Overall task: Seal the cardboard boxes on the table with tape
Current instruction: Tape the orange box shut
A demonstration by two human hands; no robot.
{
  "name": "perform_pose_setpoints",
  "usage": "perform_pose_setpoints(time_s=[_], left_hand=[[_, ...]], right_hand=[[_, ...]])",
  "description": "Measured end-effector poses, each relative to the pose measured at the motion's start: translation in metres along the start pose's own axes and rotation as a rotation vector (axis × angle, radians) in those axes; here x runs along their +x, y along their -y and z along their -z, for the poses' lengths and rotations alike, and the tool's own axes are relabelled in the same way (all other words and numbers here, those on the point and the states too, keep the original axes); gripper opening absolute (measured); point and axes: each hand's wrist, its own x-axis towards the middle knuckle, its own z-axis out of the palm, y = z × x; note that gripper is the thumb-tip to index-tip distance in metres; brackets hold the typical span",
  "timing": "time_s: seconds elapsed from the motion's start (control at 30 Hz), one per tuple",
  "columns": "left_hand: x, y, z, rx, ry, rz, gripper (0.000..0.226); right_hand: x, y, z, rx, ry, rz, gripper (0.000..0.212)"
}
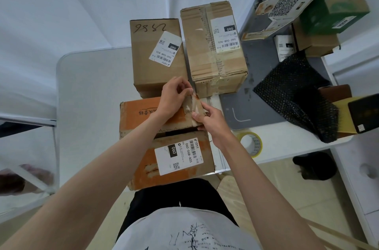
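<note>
Left grip [174, 96]: fingers pinched the far end of a tape strip [191, 104].
Right grip [209, 120]: thumb and fingers pinched the strip's near end.
Tape strip: stretched between both hands above the orange box [164, 159].
Orange box: near desk [90, 96] edge, flaps apart.
Tape roll [250, 144]: flat on desk, right of box.

Left hand [174, 97] fingers pinched, right hand [211, 122] fingers curled, forearms converging
</note>
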Motion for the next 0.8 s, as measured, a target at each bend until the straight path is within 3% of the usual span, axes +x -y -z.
perform_pose_setpoints(time_s=[0.57,0.8], left_hand=[[0.008,0.003,-0.007,0.118,0.040,0.037,0.011],[0.009,0.003,-0.008,0.138,0.044,0.048,0.010]], right_hand=[[0.009,0.004,0.005,0.101,0.051,-0.196,0.010],[0.019,0.011,-0.001,0.075,-0.005,-0.221,0.011]])
